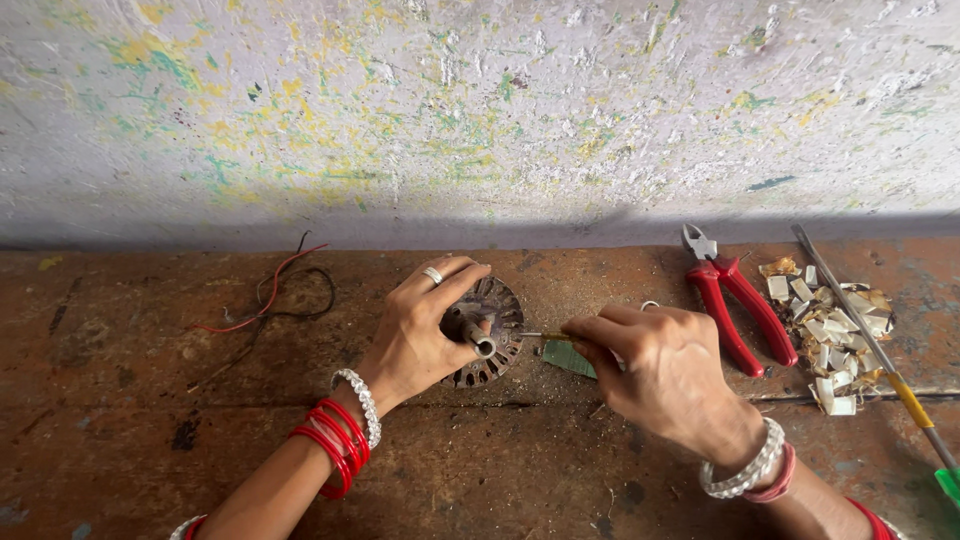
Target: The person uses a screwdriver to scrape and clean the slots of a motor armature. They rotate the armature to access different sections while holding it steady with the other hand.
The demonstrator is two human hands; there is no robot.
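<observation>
Gripping a round metal motor core (495, 330) in the left hand (420, 335), right hand (660, 370) pinching a thin tool (545, 336) against it, red pliers (740, 305) nearby.

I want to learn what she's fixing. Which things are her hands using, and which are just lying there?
In use:
left hand gripping the round slotted metal part
right hand holding a thin tool against it
green slip by the right hand

Lying about:
red pliers
white scraps
long screwdriver
red and black wires

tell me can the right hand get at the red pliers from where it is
Probably yes: the red pliers lie on the bench just beyond the right hand with nothing between them, though its fingers already pinch a thin tool.
</observation>
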